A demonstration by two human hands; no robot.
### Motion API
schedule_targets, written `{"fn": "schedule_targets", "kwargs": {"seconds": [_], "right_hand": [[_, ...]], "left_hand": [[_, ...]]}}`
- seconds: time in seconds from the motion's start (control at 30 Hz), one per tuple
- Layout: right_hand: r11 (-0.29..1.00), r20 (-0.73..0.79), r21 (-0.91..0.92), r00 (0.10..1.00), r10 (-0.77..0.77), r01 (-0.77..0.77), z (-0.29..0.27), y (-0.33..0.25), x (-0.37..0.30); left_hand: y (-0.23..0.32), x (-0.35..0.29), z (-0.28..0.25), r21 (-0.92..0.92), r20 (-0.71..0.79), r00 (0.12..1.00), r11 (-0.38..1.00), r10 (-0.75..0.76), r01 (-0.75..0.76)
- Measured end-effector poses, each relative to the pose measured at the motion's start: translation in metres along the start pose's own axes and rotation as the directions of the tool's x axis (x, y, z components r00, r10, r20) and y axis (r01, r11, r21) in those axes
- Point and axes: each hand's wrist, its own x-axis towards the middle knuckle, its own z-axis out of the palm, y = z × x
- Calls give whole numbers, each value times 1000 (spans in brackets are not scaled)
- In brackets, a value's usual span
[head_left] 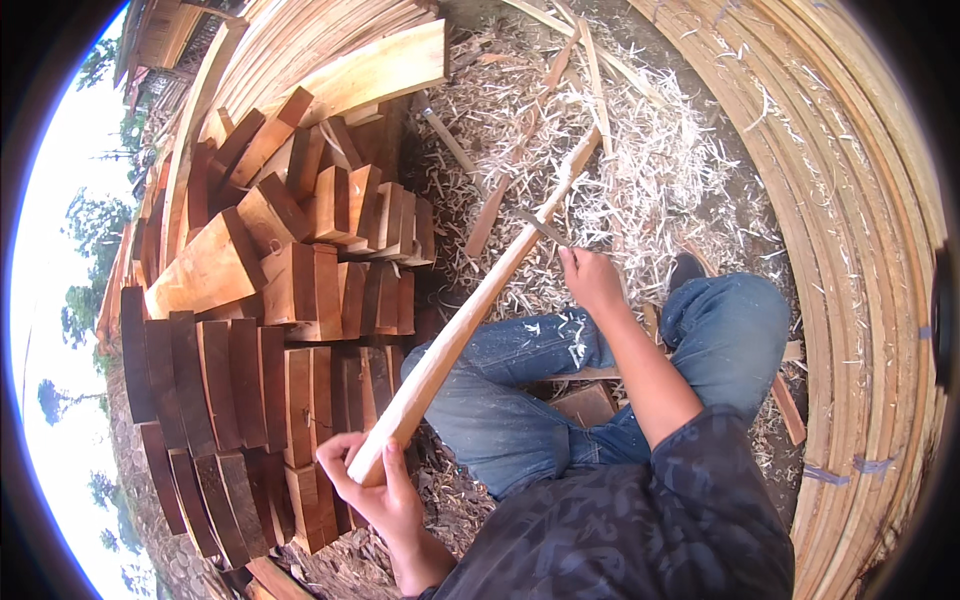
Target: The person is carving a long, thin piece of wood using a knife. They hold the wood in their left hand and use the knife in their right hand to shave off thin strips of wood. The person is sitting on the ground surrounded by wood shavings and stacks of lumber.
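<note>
A long, pale, shaved wooden pole (478, 297) runs slantwise from near left to far right, crossing above my bent leg. My left hand (388, 503) is closed round its near, thicker end, thumb on top. Further along, my right hand (594, 282) is closed on a knife (545, 230), whose handle is mostly hidden in the fist. The dark blade lies across the pole, seemingly touching it. Toward its far tip the pole looks browner and rougher. White shavings rest on my jeans (500, 400).
Stacked timber blocks (290, 290) rise close on my left, with long pale boards (370, 70) behind. Curly shavings (670, 150) cover the ground ahead, with loose strips (487, 217) among them. Bundled long slats (850, 300) curve along my right.
</note>
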Motion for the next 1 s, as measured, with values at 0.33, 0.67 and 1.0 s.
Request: {"fn": "schedule_targets", "kwargs": {"seconds": [0.33, 0.67, 1.0], "right_hand": [[995, 127, -97, 992, -18, 31, -17, 2, 7], [987, 131, 121, 987, 89, -105, -7, -7, 11], [971, 187, 40, 953, -239, 236, -4, -33, -1]], "left_hand": [[-3, -4, -6, -39, 45, 998, 998, -39, 41], [-8, -9, -3, -82, 2, 997, 994, -76, 76], [-14, 6, -4, -179, -56, 989, 976, -134, 122]]}}
